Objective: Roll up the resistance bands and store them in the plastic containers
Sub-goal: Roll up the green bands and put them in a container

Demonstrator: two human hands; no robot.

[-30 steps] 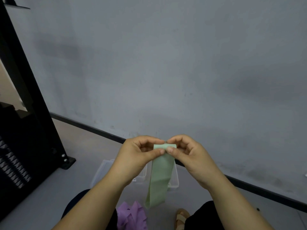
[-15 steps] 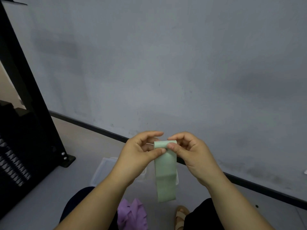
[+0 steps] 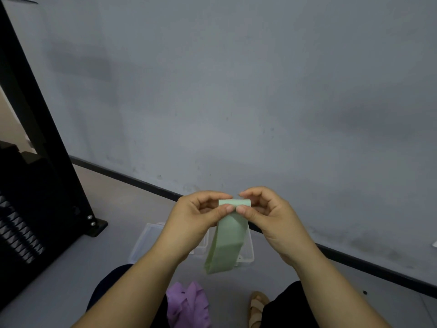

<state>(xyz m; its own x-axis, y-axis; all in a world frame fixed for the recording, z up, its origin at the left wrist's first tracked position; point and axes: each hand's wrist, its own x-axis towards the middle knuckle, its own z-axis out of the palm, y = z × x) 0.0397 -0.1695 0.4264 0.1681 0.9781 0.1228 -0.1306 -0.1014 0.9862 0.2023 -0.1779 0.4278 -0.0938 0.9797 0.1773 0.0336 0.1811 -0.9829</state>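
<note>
1. Resistance band (image 3: 228,242), pale green, held up in the air before a grey wall; top edge turned over into a small first fold, the rest hanging flat and loose toward the floor.
2. Fingertips (image 3: 228,207): thumb and forefinger of each side curled in and pinching the folded top edge, the thumbs almost meeting at the middle of the strip, other fingers loosely curled behind.
3. Left hand (image 3: 191,223) gripping the left end of the fold, right hand (image 3: 272,216) gripping the right end; palms turned inward toward each other, forearms rising from the bottom corners of the view.
4. Step in hand, by the look of it: starting the roll. To do it well: keep both edges level, turn the fold over itself evenly with both thumbs, hold the coil tight against springing open, feed the hanging tail up straight, without twist.
5. Plastic containers (image 3: 144,242), clear, on the floor below the hands, partly hidden by the left wrist and the hanging strip; contents impossible to make out.
6. Purple band (image 3: 189,304), crumpled, low between the knees, not yet rolled; sandalled foot (image 3: 256,308) near its right.
7. Black metal frame (image 3: 35,138) at the far left.
</note>
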